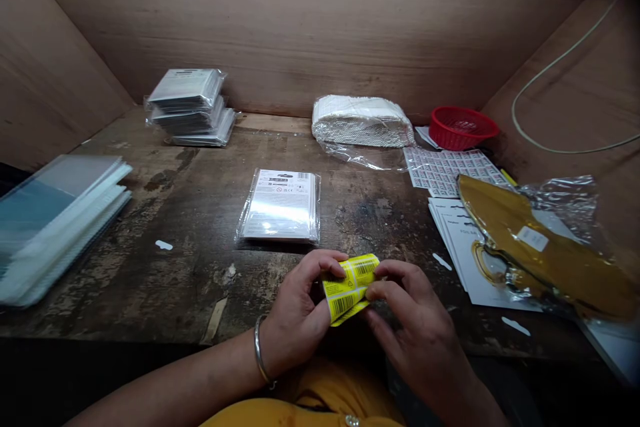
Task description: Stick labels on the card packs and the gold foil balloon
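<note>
My left hand [295, 303], with a metal bangle on its wrist, and my right hand [415, 320] both pinch a folded strip of yellow barcode labels [349, 287] above the front edge of the worn wooden table [200, 293]. The strip bends between my fingers, and part of it is hidden behind them. Just beyond my hands lies a clear plastic packet holding a white printed card [279, 207], not touching either hand.
Stacked wrapped packets [190, 107] and a bundle in clear plastic [361, 121] stand at the back, near a red plastic basket [463, 128]. Clear sleeves [60, 227] lie at the left. A gold foil item in plastic [540, 247] rests on white cards at the right, beside a label sheet [445, 170].
</note>
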Action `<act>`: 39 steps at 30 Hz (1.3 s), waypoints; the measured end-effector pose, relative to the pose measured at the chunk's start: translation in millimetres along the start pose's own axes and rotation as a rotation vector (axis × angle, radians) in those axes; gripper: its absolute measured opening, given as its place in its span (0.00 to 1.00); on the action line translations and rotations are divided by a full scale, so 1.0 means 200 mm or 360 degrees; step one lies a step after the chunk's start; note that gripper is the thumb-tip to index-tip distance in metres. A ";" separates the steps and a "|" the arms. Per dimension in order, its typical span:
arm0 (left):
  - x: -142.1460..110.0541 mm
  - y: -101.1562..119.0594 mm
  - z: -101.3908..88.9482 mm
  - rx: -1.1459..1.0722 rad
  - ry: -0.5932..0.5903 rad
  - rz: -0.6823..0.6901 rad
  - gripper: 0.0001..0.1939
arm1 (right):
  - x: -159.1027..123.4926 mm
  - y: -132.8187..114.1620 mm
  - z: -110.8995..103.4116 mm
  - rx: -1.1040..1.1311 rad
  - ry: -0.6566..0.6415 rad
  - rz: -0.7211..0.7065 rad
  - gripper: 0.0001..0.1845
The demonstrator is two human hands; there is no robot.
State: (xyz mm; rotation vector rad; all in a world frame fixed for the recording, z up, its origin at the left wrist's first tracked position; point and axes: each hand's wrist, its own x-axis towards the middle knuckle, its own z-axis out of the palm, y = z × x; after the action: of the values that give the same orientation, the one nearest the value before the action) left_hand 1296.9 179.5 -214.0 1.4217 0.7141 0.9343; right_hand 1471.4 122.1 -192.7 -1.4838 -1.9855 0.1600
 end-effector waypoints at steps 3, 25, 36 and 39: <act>0.01 0.00 0.00 -0.0022 0.0029 -0.0052 0.13 | 0.00 -0.01 -0.01 0.0037 0.0018 -0.0026 0.09; 0.06 0.05 0.06 -0.0699 0.0098 -0.0720 0.18 | -0.18 0.01 0.04 -0.0341 0.0556 -0.0316 0.18; 0.08 0.01 0.07 -0.0326 -0.0036 -0.0613 0.17 | -0.05 0.05 -0.07 0.0044 0.0647 0.0309 0.09; 0.07 0.03 0.07 -0.0346 -0.0198 -0.0610 0.18 | 0.05 0.12 -0.11 0.0424 0.0693 0.0707 0.07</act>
State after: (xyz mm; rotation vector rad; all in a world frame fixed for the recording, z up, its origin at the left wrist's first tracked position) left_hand 1316.2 184.4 -205.8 1.0916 0.7349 0.5983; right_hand 1501.5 132.8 -181.4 -1.5993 -1.2279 0.2534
